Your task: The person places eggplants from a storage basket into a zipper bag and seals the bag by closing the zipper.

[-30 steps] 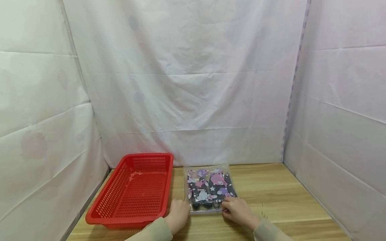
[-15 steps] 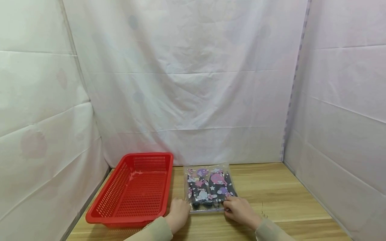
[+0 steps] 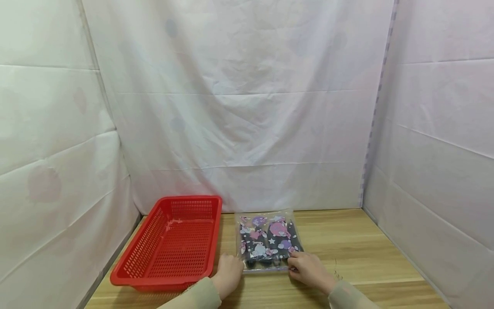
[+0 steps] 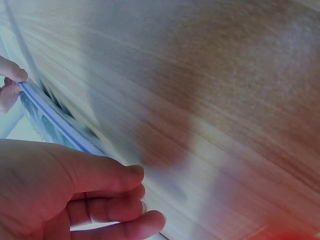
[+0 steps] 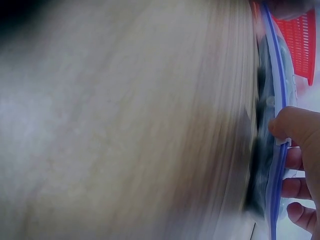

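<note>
A clear zip bag (image 3: 266,242) printed with pink, purple and white cartoon figures lies on the table with dark contents, whose kind I cannot make out. My left hand (image 3: 229,274) holds the bag's near left corner, thumb over curled fingers; in the left wrist view the blue zip strip (image 4: 57,122) runs in behind that hand. At the near right, my right hand (image 3: 308,270) pinches the zip edge. A small white slider (image 5: 283,142) shows just under the right thumb in the right wrist view, with the other fingers curled behind the strip.
To the left stands a red perforated plastic basket (image 3: 181,240), close to my left hand. White cloth walls (image 3: 247,128) enclose the back and both sides of the wooden table (image 3: 347,240).
My right hand has slid slightly to the right along the bag's near edge. The left hand, the bag and the basket stay where they were.
</note>
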`<control>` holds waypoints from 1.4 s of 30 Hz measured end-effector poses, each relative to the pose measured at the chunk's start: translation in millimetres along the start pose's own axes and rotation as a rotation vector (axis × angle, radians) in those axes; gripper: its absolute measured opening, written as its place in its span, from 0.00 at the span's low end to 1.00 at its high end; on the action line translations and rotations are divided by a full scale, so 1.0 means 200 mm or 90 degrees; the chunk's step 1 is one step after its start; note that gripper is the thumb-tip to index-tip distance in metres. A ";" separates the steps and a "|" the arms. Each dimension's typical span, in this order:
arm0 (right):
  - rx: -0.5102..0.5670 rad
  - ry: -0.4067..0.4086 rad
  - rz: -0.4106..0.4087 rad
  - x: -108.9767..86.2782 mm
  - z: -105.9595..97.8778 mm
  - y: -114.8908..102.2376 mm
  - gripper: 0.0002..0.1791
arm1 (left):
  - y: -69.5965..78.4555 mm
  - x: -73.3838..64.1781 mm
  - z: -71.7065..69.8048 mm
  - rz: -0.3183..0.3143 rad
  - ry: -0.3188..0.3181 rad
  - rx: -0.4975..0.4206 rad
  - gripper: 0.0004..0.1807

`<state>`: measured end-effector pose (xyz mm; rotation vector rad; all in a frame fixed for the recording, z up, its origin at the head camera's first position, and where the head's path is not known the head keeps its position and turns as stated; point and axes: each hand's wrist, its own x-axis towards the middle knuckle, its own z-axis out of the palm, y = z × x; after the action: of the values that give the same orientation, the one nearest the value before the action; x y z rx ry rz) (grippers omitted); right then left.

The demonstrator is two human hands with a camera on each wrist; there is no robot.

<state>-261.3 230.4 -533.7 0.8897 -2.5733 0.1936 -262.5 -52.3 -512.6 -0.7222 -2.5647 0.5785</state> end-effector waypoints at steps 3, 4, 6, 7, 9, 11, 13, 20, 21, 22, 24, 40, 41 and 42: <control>0.000 -0.002 0.003 0.00 0.00 0.01 0.14 | 0.00 0.00 0.00 0.000 0.000 0.000 0.09; -0.001 -0.002 0.004 0.00 0.00 0.01 0.15 | 0.00 0.00 -0.01 0.000 0.000 0.001 0.09; 0.000 -0.002 0.005 0.00 0.00 0.01 0.15 | 0.00 0.00 -0.01 0.000 0.000 0.004 0.09; 0.002 -0.003 0.006 0.00 0.00 0.01 0.15 | 0.00 0.00 -0.01 0.000 -0.001 0.006 0.09; 0.003 -0.007 0.007 0.00 0.00 0.01 0.15 | 0.00 0.00 -0.01 0.002 -0.005 0.010 0.09; 0.004 -0.010 0.009 -0.01 -0.01 0.01 0.16 | 0.00 0.00 -0.01 0.003 -0.008 0.013 0.09; 0.002 -0.010 0.009 -0.01 -0.01 0.01 0.16 | 0.00 -0.01 -0.02 0.005 -0.010 0.014 0.09; -0.012 0.042 -0.018 -0.03 0.00 0.01 0.18 | 0.00 -0.01 -0.01 0.004 0.003 0.012 0.09; -0.014 0.048 -0.020 -0.03 0.00 0.01 0.18 | 0.00 -0.01 -0.01 0.003 0.007 0.012 0.09; -0.012 0.051 -0.022 -0.03 0.00 0.01 0.18 | 0.00 -0.01 -0.01 0.004 0.010 0.013 0.09; -0.011 0.053 -0.024 -0.03 0.00 0.02 0.18 | 0.00 -0.01 -0.01 0.005 0.013 0.015 0.09; -0.001 0.055 -0.032 -0.05 0.00 0.05 0.17 | 0.00 0.00 -0.01 0.009 0.012 0.011 0.08; 0.001 0.050 -0.029 -0.05 -0.01 0.05 0.17 | 0.00 0.00 0.00 0.009 0.015 0.011 0.08; 0.003 0.046 -0.027 -0.05 -0.01 0.05 0.16 | 0.00 0.00 0.00 0.008 0.019 0.010 0.08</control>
<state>-259.0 244.7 -536.7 0.9206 -2.4863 0.2152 -261.5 -52.7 -512.1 -0.7367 -2.5275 0.5875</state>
